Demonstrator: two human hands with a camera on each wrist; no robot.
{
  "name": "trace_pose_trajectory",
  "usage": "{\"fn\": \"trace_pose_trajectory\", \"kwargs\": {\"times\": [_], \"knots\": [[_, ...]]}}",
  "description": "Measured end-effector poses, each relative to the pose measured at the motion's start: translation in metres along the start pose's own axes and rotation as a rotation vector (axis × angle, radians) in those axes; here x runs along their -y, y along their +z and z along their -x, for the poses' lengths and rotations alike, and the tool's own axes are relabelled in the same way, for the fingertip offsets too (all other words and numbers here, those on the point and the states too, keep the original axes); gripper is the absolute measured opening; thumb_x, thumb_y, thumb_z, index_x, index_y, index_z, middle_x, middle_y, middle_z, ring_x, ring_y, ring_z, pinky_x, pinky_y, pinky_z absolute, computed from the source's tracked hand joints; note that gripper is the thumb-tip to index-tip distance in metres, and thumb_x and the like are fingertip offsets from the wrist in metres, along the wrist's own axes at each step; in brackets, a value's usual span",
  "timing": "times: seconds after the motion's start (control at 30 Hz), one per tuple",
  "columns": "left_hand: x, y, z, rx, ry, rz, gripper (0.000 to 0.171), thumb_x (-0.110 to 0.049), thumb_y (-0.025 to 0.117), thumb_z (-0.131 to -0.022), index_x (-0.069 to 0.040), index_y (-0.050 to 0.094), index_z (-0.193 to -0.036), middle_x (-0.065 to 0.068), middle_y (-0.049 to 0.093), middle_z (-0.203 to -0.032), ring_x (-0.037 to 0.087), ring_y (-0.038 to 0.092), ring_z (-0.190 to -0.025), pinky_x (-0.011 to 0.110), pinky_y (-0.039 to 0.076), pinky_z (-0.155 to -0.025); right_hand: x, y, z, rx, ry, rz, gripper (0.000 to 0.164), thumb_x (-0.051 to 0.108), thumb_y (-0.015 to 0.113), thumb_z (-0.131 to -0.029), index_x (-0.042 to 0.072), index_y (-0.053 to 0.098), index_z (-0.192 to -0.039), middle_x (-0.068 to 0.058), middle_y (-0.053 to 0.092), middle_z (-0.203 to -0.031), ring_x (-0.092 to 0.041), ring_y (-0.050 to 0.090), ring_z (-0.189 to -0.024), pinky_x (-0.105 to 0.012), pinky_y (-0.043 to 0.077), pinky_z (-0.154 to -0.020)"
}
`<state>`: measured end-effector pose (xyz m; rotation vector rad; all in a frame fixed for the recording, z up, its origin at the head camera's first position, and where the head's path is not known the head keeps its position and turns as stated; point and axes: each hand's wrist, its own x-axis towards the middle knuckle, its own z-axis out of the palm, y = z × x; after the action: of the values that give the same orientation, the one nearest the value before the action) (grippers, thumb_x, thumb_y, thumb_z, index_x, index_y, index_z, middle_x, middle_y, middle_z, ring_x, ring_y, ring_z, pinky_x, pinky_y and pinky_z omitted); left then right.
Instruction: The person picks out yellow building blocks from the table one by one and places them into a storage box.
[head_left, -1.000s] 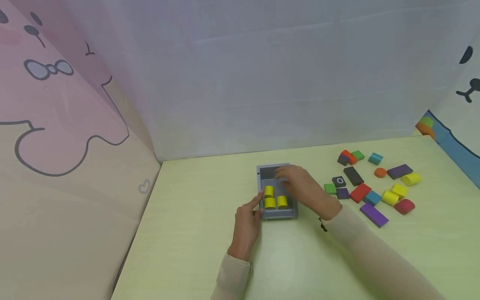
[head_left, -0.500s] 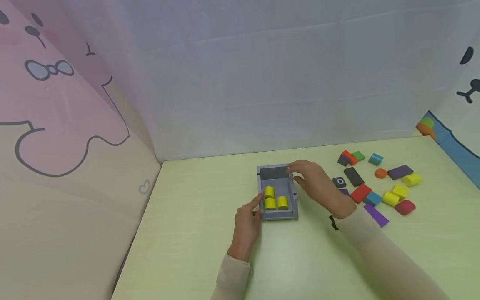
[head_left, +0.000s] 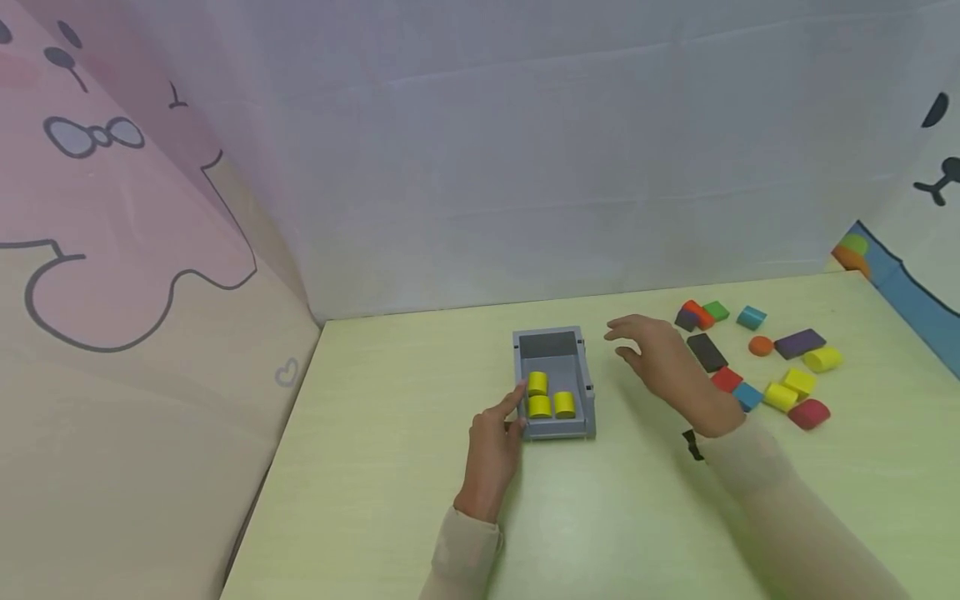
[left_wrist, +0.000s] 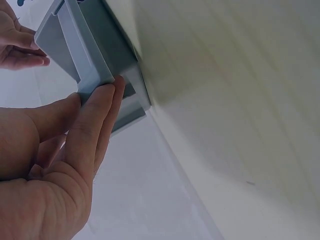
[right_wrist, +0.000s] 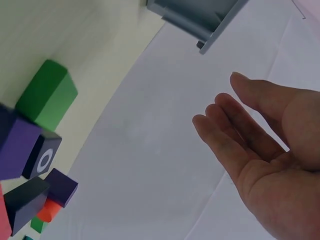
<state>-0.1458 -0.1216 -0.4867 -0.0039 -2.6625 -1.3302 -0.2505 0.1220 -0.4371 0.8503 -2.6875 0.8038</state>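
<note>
A grey open-topped box (head_left: 558, 430) stands on the table with three yellow cylinder blocks (head_left: 539, 407) inside, at its near end. At the box's near left corner, my left hand (head_left: 493, 454) holds the wall; in the left wrist view, the thumb and fingers (left_wrist: 95, 117) pinch the box edge. My right hand (head_left: 671, 367) hovers to the right of the box, apart from it, with loosely bent fingers. Nothing lies between those fingers (right_wrist: 217, 140) in the right wrist view. That arm covers part of the loose blocks in the head view.
Loose toy blocks lie at the right of the table, among them a black block (head_left: 707, 352), a purple block (head_left: 800, 343), a yellow cylinder (head_left: 822, 359) and a red block (head_left: 809, 413). A green block (right_wrist: 47, 95) shows in the right wrist view. A pale curtain (head_left: 480, 167) hangs behind.
My right hand has drawn out from over the box and moved right, towards the loose blocks. The left hand, the box and the three yellow cylinders stay where they were.
</note>
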Motion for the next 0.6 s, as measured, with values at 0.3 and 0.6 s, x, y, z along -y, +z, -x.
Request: {"fn": "trace_pose_trajectory", "kwargs": {"times": [0.3, 0.6], "knots": [[0.0, 0.0, 0.001, 0.007, -0.004, 0.022, 0.055, 0.002, 0.062, -0.083, -0.026, 0.05, -0.129, 0.004, 0.053, -0.124, 0.01, 0.056, -0.062, 0.025, 0.043, -0.05, -0.017, -0.009, 0.011, -0.03, 0.014, -0.003, 0.027, -0.005, 0.07, -0.074, 0.002, 0.065, -0.1, -0.018, 0.06, -0.111, -0.033, 0.053, -0.102, -0.05, 0.047, -0.081], [0.001, 0.001, -0.001, 0.015, -0.003, 0.021, 0.056, 0.002, 0.062, -0.083, -0.027, 0.049, -0.129, 0.004, 0.053, -0.124, 0.005, 0.05, -0.056, 0.024, 0.041, -0.047, -0.035, -0.023, 0.026, -0.083, 0.007, 0.0, 0.028, -0.009, 0.069, -0.071, 0.0, 0.064, -0.097, -0.02, 0.061, -0.105, -0.035, 0.055, -0.095, -0.051, 0.048, -0.075]]}}
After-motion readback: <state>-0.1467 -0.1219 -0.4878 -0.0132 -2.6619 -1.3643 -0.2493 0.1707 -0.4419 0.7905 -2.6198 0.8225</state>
